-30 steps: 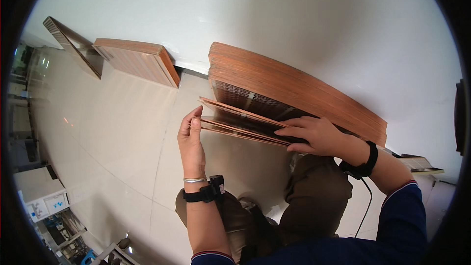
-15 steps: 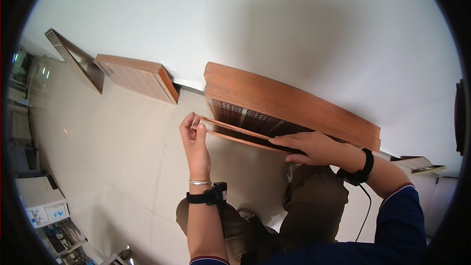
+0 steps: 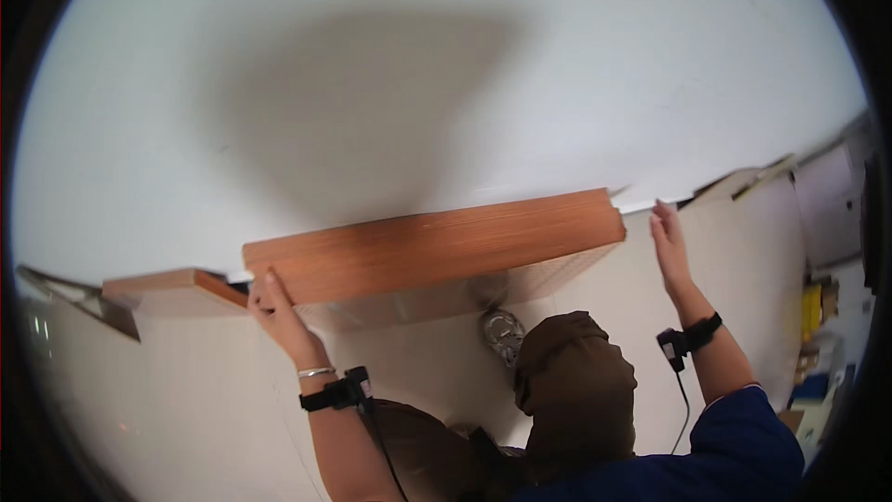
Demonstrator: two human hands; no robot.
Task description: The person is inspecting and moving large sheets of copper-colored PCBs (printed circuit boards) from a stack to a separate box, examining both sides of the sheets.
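A stack of orange-brown wooden-edged panels (image 3: 437, 242) leans against the white wall, its edges lined up facing upward. My left hand (image 3: 281, 311) is at the stack's left end, with one finger stretched over the top edge and the others curled round the corner. Beyond the right end, my right hand (image 3: 671, 246) is raised in the air, apart from the panels. Its fingers point upward and hold nothing. The patterned front face of the stack shows partly under the near edge.
Further left, a smaller group of wooden panels (image 3: 177, 288) and a thin leaning frame (image 3: 84, 302) stand by the wall. Flat boards (image 3: 743, 184) lean at the far right. My shoe (image 3: 503, 335) is close to the stack's base. Yellow items (image 3: 814, 310) lie at the right rim.
The thin panels held apart from the stack now sit against it. My right hand has let go and moved off right; my left has gone to the stack's left end. The view has turned.
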